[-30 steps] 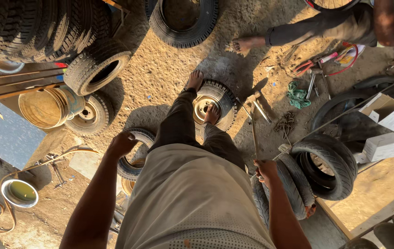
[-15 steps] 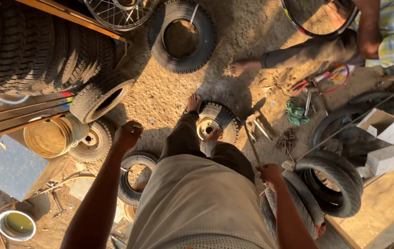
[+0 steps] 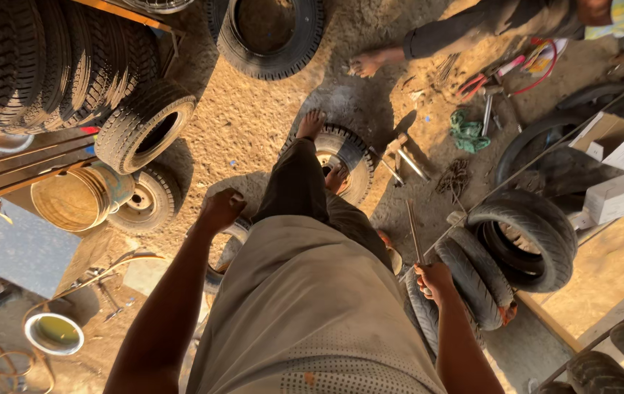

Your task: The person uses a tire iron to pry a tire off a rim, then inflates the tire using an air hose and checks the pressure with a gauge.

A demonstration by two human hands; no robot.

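Head view is tilting lower than a second ago: the right hand (image 3: pixel 434 281) is gripping a thin metal rod (image 3: pixel 414 232) at four o'clock, the left hand (image 3: pixel 221 209) staying fisted, empty, while bare feet are pressing the small tyre (image 3: pixel 348 149) at twelve.

Sandy floor (image 3: pixel 253 124) lies open between the stacked tyres (image 3: pixel 42 58) and the small wheel (image 3: pixel 341 157) underfoot. The left hand (image 3: pixel 221 210), closed, hangs over bare ground beside a tyre on its side (image 3: pixel 144 124) and a bucket (image 3: pixel 78 197). The right hand (image 3: pixel 432 281), gripping a thin metal rod (image 3: pixel 414 233), is hemmed in by leaning tyres (image 3: pixel 501 255).
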